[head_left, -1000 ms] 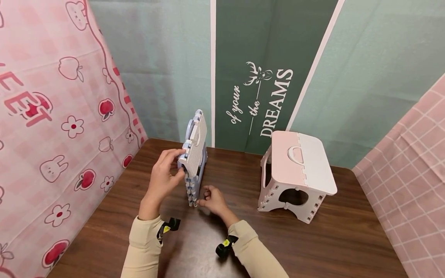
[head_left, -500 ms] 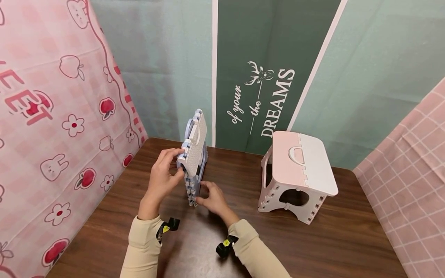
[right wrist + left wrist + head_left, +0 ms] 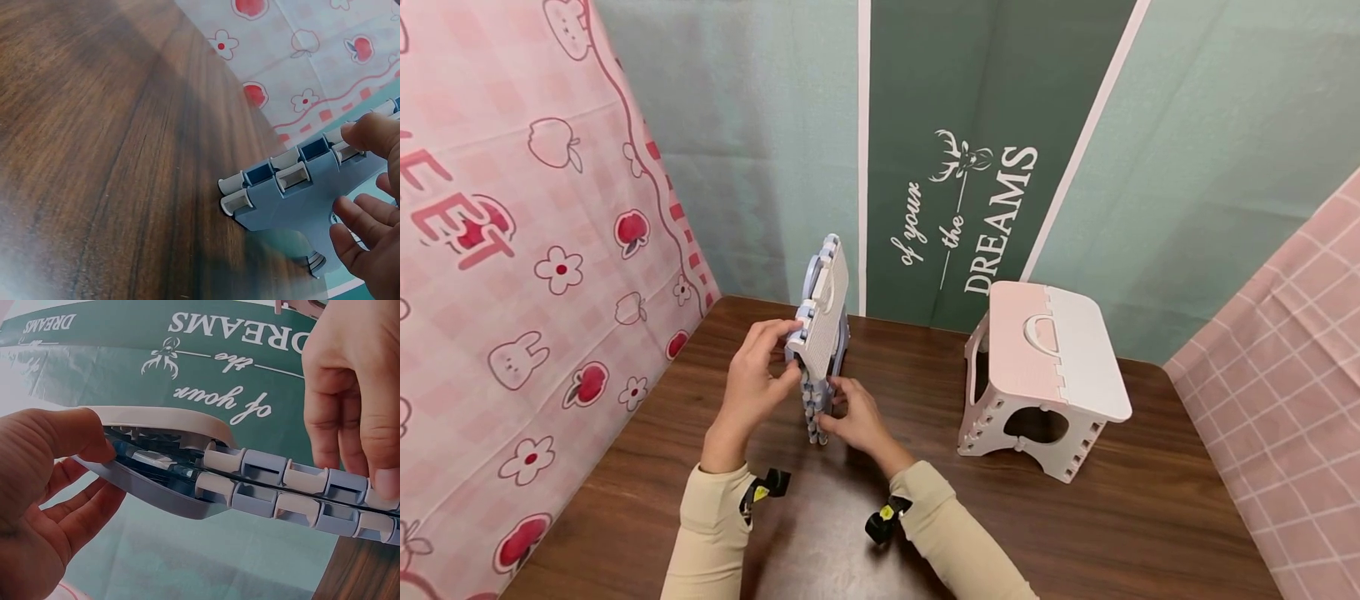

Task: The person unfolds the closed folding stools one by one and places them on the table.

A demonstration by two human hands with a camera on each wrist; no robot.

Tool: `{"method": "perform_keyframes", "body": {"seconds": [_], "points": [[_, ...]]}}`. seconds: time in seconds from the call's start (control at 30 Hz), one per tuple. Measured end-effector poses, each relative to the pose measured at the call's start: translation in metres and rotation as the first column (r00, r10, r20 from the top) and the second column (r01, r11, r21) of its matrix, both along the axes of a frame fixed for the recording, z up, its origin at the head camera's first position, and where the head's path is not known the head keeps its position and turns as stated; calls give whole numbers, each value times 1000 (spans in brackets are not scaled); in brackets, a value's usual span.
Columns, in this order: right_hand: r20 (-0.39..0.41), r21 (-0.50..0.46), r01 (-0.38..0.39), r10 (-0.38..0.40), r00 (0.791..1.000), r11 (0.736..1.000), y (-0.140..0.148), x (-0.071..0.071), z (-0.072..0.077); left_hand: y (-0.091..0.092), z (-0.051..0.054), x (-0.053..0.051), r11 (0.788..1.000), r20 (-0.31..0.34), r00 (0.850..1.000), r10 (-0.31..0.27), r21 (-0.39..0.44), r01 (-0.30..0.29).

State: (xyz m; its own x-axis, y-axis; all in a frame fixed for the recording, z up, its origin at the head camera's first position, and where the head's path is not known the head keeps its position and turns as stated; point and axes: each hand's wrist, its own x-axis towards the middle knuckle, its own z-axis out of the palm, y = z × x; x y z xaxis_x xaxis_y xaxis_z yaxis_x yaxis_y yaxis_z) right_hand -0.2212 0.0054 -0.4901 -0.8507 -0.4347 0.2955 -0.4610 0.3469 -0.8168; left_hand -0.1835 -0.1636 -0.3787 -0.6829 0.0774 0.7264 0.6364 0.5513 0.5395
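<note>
A blue and white folding stool (image 3: 826,321) stands folded on its edge on the table, left of the middle in the head view. My left hand (image 3: 752,392) grips its upper near corner. In the left wrist view that thumb lies in the gap between the two seat halves (image 3: 165,419), with the fingers around the blue half. My right hand (image 3: 861,423) holds the near hinged edge lower down. The right wrist view has its thumb (image 3: 369,133) on the hinge knuckles and its fingers against the blue leg panel (image 3: 287,203).
A pink and white folding stool (image 3: 1052,350) stands unfolded on the right side of the brown wooden table (image 3: 902,358). Green printed cloth (image 3: 745,167) hangs behind the table. Pink patterned cloths hang along the left (image 3: 587,333) and right sides.
My right hand has moved up along the near edge of the blue and white folding stool. Its fingers have come against the side panel. The left hand keeps its grip.
</note>
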Motion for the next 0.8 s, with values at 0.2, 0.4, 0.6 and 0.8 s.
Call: {"method": "perform_keyframes", "body": {"seconds": [0.2,0.4,0.6,0.8], "points": [[-61,32,-10,12,998,999,-2,-4,-2,1,0,-1,1000,-1,1000,-7,0,7],[-145,76,-5,16,989,997,-4,-7,-8,1,-1,-3,1000,-25,1000,-4,-9,4],[-201,105,-6,28,979,994,-4,-8,-5,0,0,-2,1000,-15,1000,-4,-11,4],[-175,135,-3,27,984,991,-4,-6,-4,-1,-2,-2,1000,-12,1000,2,-14,-2]]}}
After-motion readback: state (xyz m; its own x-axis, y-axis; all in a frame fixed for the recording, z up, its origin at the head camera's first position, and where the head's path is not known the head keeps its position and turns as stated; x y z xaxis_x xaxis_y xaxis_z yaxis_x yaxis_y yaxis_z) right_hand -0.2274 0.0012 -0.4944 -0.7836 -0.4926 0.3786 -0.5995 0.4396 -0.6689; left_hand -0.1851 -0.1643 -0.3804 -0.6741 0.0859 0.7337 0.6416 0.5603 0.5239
